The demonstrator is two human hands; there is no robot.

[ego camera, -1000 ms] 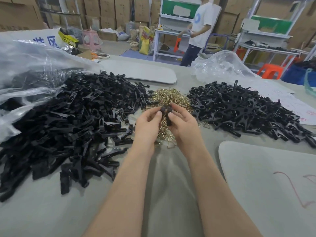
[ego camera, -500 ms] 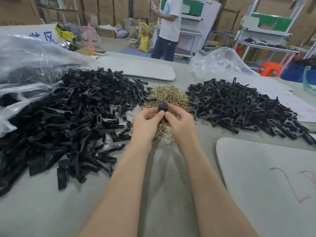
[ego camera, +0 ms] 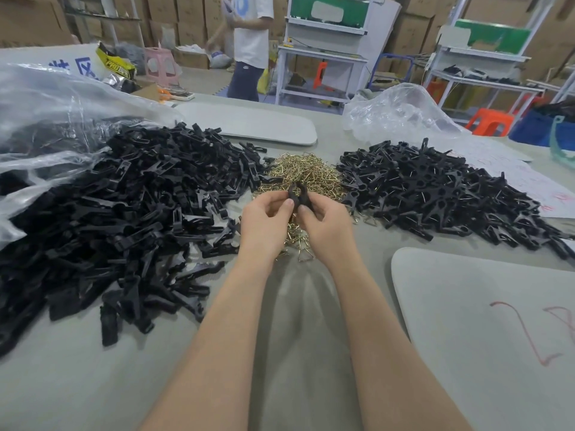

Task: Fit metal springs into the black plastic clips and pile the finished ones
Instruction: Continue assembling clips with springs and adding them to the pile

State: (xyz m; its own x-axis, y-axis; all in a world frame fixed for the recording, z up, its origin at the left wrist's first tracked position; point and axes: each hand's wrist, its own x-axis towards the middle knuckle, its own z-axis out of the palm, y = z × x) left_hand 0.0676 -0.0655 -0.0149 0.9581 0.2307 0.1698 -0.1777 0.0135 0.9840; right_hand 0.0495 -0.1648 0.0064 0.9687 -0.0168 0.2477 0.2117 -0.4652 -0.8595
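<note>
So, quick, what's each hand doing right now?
Left hand: closed, pinching the black clip.
Right hand: closed, gripping the same clip from the other side.

Clear bag (ego camera: pixel 401 116); orange stool (ego camera: pixel 490 119), probably

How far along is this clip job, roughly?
Done: the right pile of clips, with metal glinting in them. In hand: the left hand and right hand pinch one black clip above the heap of springs. Left: the larger left pile, which looks springless, so probably over half remains.
</note>
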